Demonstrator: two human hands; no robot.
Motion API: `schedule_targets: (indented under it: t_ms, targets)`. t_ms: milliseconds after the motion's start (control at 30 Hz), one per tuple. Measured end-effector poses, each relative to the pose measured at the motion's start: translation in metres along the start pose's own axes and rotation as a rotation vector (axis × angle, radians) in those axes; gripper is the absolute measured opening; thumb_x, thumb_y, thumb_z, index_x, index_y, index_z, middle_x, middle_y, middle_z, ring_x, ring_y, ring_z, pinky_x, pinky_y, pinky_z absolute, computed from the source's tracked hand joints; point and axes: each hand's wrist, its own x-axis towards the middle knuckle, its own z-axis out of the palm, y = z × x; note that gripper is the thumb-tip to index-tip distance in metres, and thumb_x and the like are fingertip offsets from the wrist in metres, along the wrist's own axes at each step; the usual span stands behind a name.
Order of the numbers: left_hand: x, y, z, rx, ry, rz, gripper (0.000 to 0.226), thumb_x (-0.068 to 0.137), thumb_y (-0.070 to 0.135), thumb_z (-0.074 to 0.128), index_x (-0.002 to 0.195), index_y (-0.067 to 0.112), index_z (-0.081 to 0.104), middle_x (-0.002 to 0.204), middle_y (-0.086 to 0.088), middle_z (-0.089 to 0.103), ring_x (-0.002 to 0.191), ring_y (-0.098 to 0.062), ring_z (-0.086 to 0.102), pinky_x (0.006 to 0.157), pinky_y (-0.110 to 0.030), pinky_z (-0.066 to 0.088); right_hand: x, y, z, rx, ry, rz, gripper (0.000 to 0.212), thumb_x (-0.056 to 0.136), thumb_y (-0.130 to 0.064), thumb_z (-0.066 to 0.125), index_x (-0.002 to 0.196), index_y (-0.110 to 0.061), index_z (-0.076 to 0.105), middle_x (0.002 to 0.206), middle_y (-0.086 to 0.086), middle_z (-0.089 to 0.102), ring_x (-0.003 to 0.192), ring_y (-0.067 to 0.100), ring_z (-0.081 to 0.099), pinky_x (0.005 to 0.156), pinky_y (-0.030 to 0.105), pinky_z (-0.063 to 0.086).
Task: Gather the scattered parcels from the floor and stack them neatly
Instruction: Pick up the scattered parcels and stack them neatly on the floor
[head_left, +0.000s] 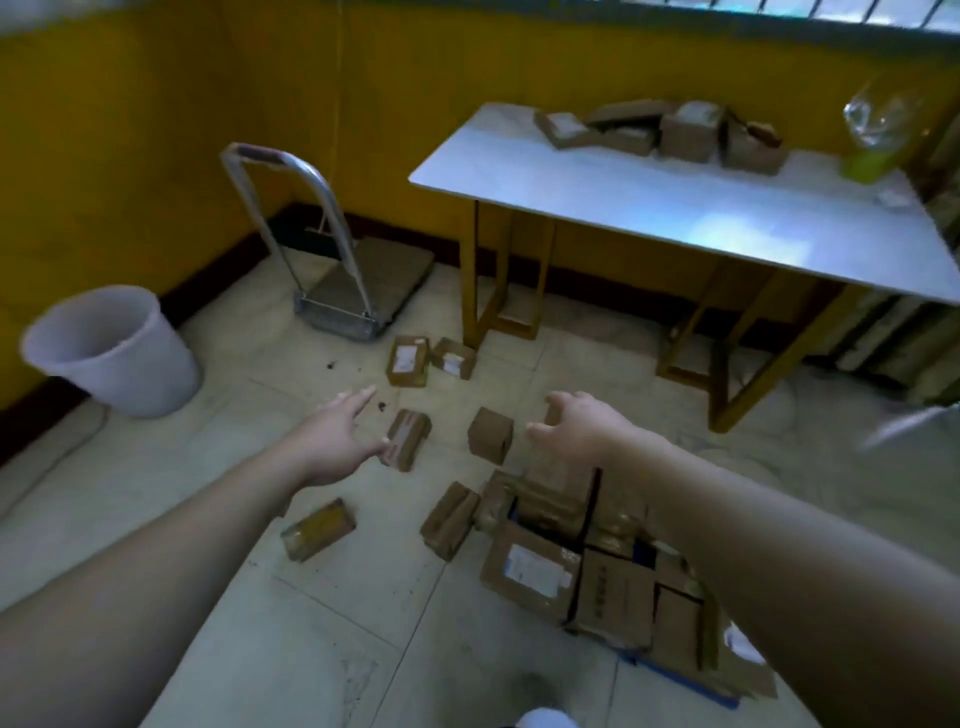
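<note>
Pale tiled floor below yellow walls carries scattered brown cardboard parcels, boxy and taped. My left hand spreads straight fingers just beside one; my right hand hovers empty, fingers loosely curled, near another.

Two small parcels sit between my left hand and right hand; bare floor opens leftward to the bucket, while a parcel heap crowds its right side.

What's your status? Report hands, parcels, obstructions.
Left hand open, beside taped parcel. Right hand open, beside cube parcel. Others scattered on floor. No obstruction seen.
</note>
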Motion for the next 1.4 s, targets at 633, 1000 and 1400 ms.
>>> schedule_targets:
  t_ms: [633, 1000, 1400]
  targets:
    - [0.088, -0.165, -0.129, -0.165, 0.070, -0.288, 0.074, 0.088, 0.036, 0.062, 0.150, 0.028, 0.022, 0.158, -0.005, 0.016, 0.143, -0.023, 0.018, 0.115, -0.037, 0.020, 0.185, -0.226, 0.027, 0.007, -0.223, -0.166, 0.070, 0.089, -0.050, 0.057, 0.147, -0.023, 0.032, 0.143, 0.009, 0.046, 0.116, 0.022, 0.055, 0.089, 0.034, 0.051]
    - [0.189, -0.347, -0.175, -0.188, -0.119, -0.250, 0.072, 0.090, 0.035, 0.061, 0.149, 0.029, 0.021, 0.158, -0.003, 0.016, 0.143, -0.023, 0.020, 0.114, -0.039, 0.022, 0.257, -0.374, 0.149, 0.124, -0.266, 0.007, 0.068, 0.092, -0.046, 0.055, 0.147, -0.015, 0.031, 0.138, 0.012, 0.050, 0.105, 0.020, 0.059, 0.083, 0.029, 0.053]
    - [0.355, -0.512, -0.090, -0.374, -0.305, -0.378, 0.067, 0.092, 0.034, 0.058, 0.148, 0.031, 0.022, 0.155, -0.003, 0.027, 0.138, -0.026, 0.032, 0.106, -0.034, 0.031, 0.378, -0.428, 0.319, 0.164, -0.393, 0.163, 0.066, 0.093, -0.047, 0.054, 0.148, -0.023, 0.029, 0.151, 0.006, 0.036, 0.133, 0.024, 0.040, 0.107, 0.038, 0.039]
